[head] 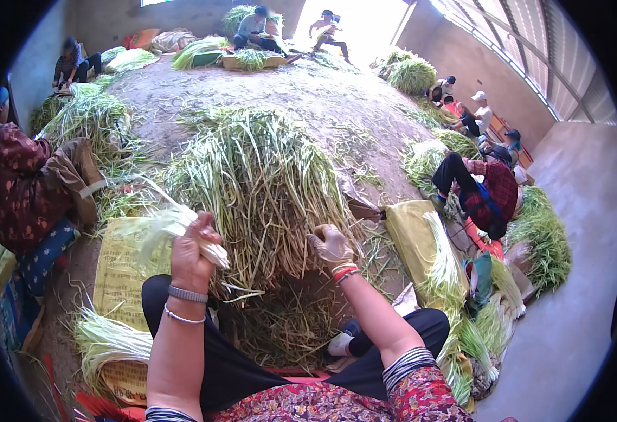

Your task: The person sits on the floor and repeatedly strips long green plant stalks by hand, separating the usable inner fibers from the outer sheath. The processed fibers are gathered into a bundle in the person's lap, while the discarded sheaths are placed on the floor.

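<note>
My left hand (195,253) grips a bundle of pale, peeled stalks (168,224); their leafy ends point left and are blurred. My right hand (332,245), in a pale glove, is raised at the right edge of a large heap of long green stalks (258,184), its fingers bent; whether it touches the heap or holds a stalk cannot be told. The heap lies before me with its brownish root ends towards me. A few loose white stalks (240,293) hang at its near edge. Dry trimmings (282,327) cover the ground between my legs.
A yellow woven sack (124,274) and a bundle of cleaned stalks (113,340) lie at left. At right are another yellow sack (406,232) and more white stalks (440,253). A person (23,179) sits close at left; several others sit around the room beside green heaps.
</note>
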The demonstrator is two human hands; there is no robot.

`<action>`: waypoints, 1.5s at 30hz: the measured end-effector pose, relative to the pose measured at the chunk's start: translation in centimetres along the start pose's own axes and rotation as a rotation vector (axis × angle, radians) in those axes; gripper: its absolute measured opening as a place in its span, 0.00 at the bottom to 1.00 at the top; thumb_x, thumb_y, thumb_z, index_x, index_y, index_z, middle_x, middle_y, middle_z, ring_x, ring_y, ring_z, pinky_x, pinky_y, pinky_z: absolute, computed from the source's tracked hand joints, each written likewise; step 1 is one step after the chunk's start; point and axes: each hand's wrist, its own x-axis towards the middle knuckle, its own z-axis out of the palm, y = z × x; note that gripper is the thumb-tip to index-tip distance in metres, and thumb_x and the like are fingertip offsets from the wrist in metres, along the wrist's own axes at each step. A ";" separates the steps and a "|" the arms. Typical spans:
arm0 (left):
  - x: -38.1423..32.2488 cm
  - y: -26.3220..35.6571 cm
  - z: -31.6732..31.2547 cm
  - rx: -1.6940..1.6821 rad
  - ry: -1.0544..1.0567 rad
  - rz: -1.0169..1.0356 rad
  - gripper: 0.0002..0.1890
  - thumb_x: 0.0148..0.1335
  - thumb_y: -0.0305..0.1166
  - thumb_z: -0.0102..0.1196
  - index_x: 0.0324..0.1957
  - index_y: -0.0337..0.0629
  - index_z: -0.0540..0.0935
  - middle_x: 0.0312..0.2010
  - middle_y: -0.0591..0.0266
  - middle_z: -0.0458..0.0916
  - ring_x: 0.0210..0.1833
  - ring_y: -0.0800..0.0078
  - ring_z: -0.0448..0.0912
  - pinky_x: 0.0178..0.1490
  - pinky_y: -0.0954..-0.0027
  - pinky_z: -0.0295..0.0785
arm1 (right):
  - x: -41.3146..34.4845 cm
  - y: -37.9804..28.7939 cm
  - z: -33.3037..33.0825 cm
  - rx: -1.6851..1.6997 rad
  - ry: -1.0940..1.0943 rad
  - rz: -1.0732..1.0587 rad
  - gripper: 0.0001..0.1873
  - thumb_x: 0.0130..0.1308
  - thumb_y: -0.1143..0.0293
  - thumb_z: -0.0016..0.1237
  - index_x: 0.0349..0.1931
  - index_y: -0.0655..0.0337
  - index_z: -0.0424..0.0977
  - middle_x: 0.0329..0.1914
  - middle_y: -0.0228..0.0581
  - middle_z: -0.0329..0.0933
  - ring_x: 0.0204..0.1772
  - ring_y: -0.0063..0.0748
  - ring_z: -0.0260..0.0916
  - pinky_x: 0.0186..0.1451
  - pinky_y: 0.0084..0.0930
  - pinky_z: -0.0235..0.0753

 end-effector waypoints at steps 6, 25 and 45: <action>-1.0 -3.6 1.3 0.350 -0.072 -0.120 0.17 0.61 0.22 0.61 0.52 0.40 0.75 0.34 0.63 0.80 0.23 0.81 0.71 0.27 0.75 0.72 | 0.2 -1.7 0.1 0.349 0.013 0.202 0.17 0.65 0.58 0.58 0.27 0.63 0.73 0.17 0.36 0.72 0.22 0.28 0.66 0.28 0.29 0.68; -2.0 -10.3 -0.4 0.986 -0.182 -0.096 0.04 0.53 0.22 0.64 0.26 0.34 0.81 0.17 0.66 0.76 0.15 0.79 0.72 0.19 0.75 0.67 | -9.0 -8.9 -1.2 0.962 -0.320 0.343 0.10 0.70 0.65 0.54 0.41 0.63 0.80 0.31 0.27 0.79 0.34 0.15 0.70 0.38 0.18 0.70; -1.3 -2.7 2.0 0.899 -0.103 0.232 0.05 0.55 0.21 0.65 0.32 0.34 0.81 0.22 0.66 0.78 0.17 0.81 0.73 0.20 0.79 0.68 | -17.1 1.5 5.8 0.063 -0.599 0.337 0.17 0.63 0.53 0.51 0.42 0.57 0.79 0.41 0.51 0.80 0.43 0.53 0.78 0.48 0.37 0.77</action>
